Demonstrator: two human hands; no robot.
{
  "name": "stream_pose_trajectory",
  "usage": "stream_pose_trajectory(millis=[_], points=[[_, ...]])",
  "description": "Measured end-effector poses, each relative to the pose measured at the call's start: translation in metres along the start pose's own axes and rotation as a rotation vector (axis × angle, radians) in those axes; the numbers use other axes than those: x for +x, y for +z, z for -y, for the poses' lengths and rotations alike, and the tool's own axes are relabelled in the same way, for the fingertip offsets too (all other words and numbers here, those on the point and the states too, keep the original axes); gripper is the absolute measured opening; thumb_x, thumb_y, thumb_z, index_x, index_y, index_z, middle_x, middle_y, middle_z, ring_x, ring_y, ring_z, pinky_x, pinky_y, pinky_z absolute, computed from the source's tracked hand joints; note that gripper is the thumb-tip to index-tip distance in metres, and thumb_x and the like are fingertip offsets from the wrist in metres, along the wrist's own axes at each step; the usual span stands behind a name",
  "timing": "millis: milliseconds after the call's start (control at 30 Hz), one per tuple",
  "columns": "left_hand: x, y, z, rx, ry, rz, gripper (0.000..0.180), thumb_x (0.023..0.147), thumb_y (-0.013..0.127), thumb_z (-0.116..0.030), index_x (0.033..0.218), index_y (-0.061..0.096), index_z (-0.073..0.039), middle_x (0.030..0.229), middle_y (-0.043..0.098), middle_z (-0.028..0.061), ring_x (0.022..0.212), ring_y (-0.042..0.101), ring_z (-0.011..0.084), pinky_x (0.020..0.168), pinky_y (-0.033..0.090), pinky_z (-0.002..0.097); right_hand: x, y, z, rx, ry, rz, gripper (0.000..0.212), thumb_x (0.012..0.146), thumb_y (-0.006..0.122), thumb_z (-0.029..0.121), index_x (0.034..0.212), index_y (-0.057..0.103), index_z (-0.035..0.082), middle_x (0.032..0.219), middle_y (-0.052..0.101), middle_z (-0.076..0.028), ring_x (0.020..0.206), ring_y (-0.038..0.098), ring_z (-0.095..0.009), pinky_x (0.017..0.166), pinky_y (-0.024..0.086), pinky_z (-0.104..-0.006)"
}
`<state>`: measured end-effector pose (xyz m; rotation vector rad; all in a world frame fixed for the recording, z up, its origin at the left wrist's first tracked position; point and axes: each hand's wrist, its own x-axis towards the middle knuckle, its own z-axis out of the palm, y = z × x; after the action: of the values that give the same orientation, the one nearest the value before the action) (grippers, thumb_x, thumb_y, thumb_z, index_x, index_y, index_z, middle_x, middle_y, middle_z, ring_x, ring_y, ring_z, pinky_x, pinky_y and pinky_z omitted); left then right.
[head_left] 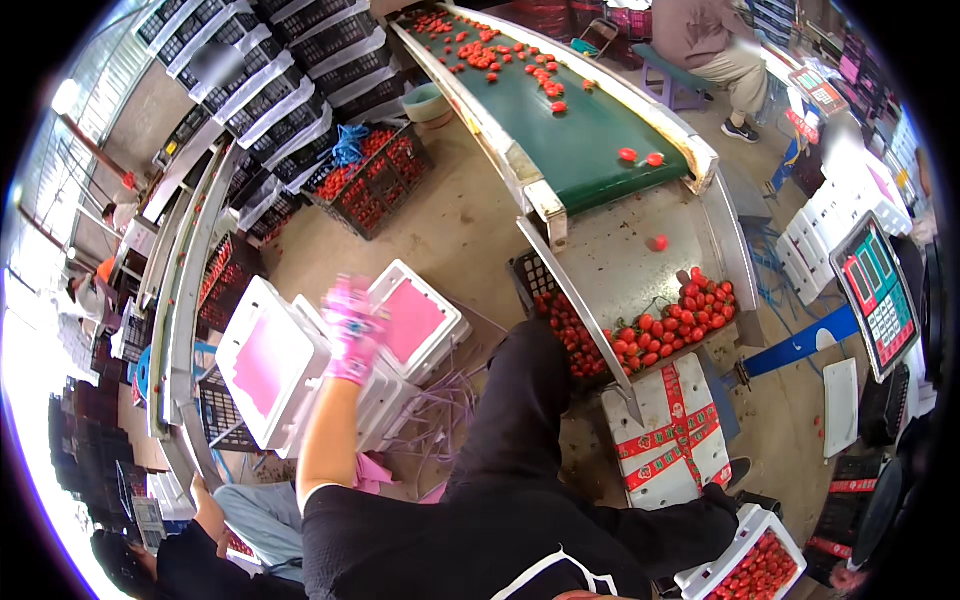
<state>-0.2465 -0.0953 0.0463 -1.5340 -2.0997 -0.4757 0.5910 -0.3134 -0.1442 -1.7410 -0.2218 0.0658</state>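
Observation:
My left hand [355, 328], in a pink patterned glove, is over the stacked white boxes at centre left. It is blurred by motion, so its fingers and anything in them cannot be made out. Just right of it lies a white box [458, 335] with a pink sheet inside; left of it stands another white box [310, 352] with pink inside. My right hand is not visible. In front of me, small red tomatoes [665, 335] are heaped at the low end of a metal chute [620, 270]. One tomato [657, 243] is higher up the chute.
A green conveyor belt [590, 165] carries scattered tomatoes towards the chute. A taped white box [640, 460] stands below it. At right are a scale display [875, 290] on a blue post and a tomato-filled box [690, 585]. Black crates [350, 60] and co-workers surround the area.

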Motion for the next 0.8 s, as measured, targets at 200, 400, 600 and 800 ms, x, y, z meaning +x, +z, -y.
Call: stream_pose_trajectory(millis=[200,400,600,800], points=[[0.009,-0.027,0.128,0.453,-0.478,0.459,0.096,0.071,0.070,-0.046,0.139,0.028,0.007,0.142,0.036,0.0229,0.132,0.036,0.0304,0.109,0.029,0.0344,-0.018,0.075,0.065,-0.052,-0.455,0.244,0.037,0.088,0.055,0.014,0.121,0.054,-0.003,0.109,0.059,-0.014,0.098,0.056,-0.026,0.088,0.047,-0.0380],[-0.006,-0.041,0.102,-0.053,-0.685,0.157,0.080,0.072,0.063,-0.013,0.142,0.027,0.002,0.107,0.062,0.0245,0.091,0.064,0.0330,0.082,0.049,0.0372,-0.132,0.187,0.203,-0.518,-1.007,0.502,0.023,0.081,0.054,0.001,0.103,0.061,0.003,0.105,0.061,-0.016,0.097,0.059,-0.028,0.084,0.048,-0.0379],[0.063,-0.099,-0.110,-0.432,0.093,-0.161,0.050,0.078,0.060,-0.007,0.127,0.048,-0.004,0.090,0.063,0.0095,0.066,0.059,0.0179,0.056,0.049,0.0285,-0.208,0.219,0.220,-0.193,-0.800,0.984,0.030,0.082,0.062,0.007,0.111,0.059,0.004,0.112,0.060,-0.017,0.104,0.058,-0.030,0.091,0.046,-0.0387],[0.012,-0.074,-0.312,-0.239,1.078,-0.116,0.052,0.081,0.052,-0.011,0.133,0.043,-0.009,0.105,0.055,0.0159,0.088,0.058,0.0248,0.065,0.050,0.0384,-0.238,0.227,0.259,0.626,0.156,1.140,0.060,0.083,0.064,0.008,0.137,0.038,0.004,0.130,0.048,-0.014,0.117,0.050,-0.022,0.097,0.043,-0.0342]])
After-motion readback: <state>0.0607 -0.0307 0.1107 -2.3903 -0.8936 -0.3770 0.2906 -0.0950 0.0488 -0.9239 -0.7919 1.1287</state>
